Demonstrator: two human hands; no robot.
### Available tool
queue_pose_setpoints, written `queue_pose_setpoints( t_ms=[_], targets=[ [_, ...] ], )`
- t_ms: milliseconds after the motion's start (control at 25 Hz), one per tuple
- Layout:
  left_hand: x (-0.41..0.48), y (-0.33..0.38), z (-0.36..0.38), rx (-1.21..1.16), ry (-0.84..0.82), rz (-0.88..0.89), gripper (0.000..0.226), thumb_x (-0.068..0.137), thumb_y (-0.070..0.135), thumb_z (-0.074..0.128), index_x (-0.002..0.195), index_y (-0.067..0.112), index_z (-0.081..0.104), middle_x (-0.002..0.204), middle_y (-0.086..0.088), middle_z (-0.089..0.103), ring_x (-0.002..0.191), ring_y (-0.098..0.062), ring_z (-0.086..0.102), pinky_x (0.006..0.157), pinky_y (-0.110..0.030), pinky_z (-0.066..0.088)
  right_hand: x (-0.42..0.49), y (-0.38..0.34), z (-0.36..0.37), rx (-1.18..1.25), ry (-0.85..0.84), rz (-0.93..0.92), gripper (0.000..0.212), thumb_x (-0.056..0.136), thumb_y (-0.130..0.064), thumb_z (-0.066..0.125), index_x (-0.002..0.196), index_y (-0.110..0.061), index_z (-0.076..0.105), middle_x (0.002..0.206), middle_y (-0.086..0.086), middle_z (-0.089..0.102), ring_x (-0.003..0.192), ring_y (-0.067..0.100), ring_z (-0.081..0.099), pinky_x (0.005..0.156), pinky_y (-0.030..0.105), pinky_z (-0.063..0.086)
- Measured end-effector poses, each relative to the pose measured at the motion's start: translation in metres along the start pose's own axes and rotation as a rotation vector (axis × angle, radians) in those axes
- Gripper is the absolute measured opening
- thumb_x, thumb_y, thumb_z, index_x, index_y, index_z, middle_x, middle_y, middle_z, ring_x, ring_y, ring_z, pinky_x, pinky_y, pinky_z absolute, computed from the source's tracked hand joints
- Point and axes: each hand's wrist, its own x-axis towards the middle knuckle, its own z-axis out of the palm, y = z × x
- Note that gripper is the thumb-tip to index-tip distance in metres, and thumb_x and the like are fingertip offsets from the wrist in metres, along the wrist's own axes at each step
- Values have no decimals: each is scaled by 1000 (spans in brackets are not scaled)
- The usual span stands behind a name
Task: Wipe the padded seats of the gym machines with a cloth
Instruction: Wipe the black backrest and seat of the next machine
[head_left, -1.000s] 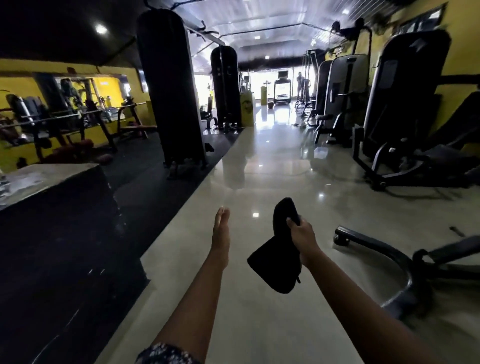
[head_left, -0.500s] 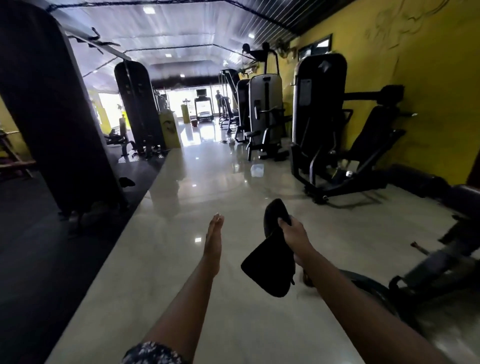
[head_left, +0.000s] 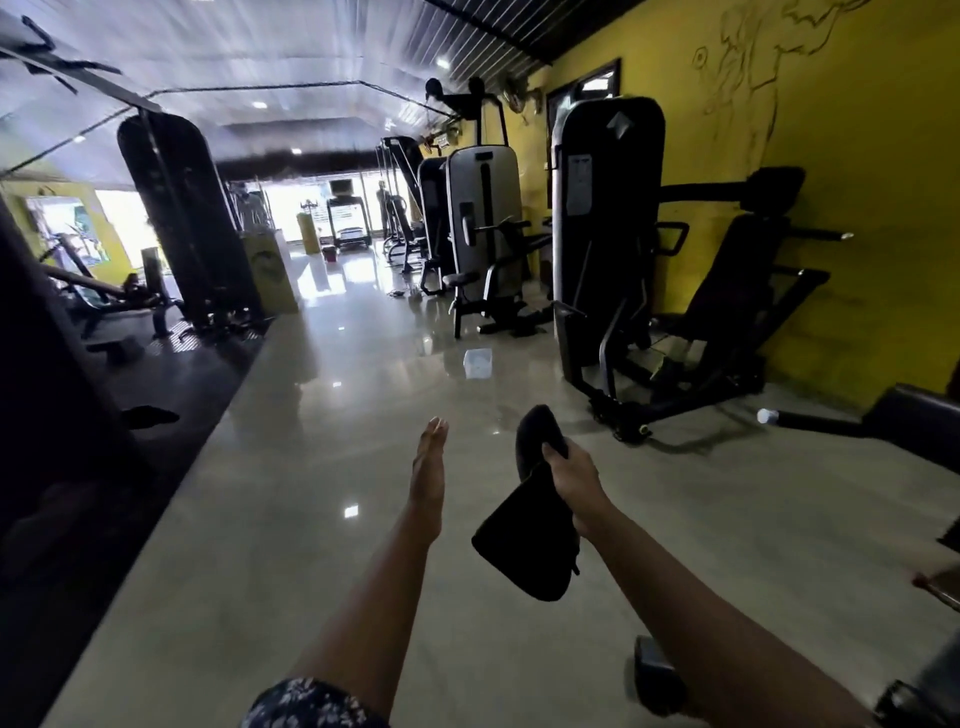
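Observation:
My right hand (head_left: 571, 480) grips a black cloth (head_left: 530, 540) that hangs down below the fist, out over the shiny floor. My left hand (head_left: 428, 462) is stretched forward beside it, fingers straight and together, holding nothing. To the right stands a black weight machine (head_left: 608, 228) with a reclined black padded seat (head_left: 727, 280) against the yellow wall. Further back is a grey machine (head_left: 483, 218) with a small round padded seat (head_left: 460, 279). Both hands are well short of any seat.
A glossy tiled aisle (head_left: 322, 467) runs ahead between the machine rows. Tall black weight stacks (head_left: 182, 218) and a dark rubber mat (head_left: 156, 384) lie on the left. A padded bench end (head_left: 914, 421) and a machine foot (head_left: 657, 680) sit at the right edge. A small white box (head_left: 478, 362) lies on the floor.
The view has swung right, bringing the yellow wall and the seated machine into fuller view. Both arms keep the same pose, cloth still held in my right hand.

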Motion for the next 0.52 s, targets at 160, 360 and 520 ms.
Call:
queue_pose_setpoints(
  t_ms=[160,360,520],
  targets=[
    [158,-19,6,-15,-49,15,47,101,29,32,146,17,31,152,1,32,141,-14,28,115,-31,14,144,1,50,46,34,6,32,97,-22,46,126,-11,52,118,11,60,111,29,56,96,40,44],
    [372,-20,26,-23,-127,-20,45,101,26,33,145,16,32,150,-1,35,140,-16,30,112,-29,18,331,-17,91,125,160,51,31,98,-21,46,126,-13,53,118,8,60,107,25,57,93,35,45],
    [517,-38,60,22,-230,-43,47,100,33,34,144,19,33,150,2,36,140,-16,30,114,-33,17,466,-19,106,143,226,63,31,98,-18,46,127,-11,52,120,11,60,111,26,55,97,36,43]
  ],
)
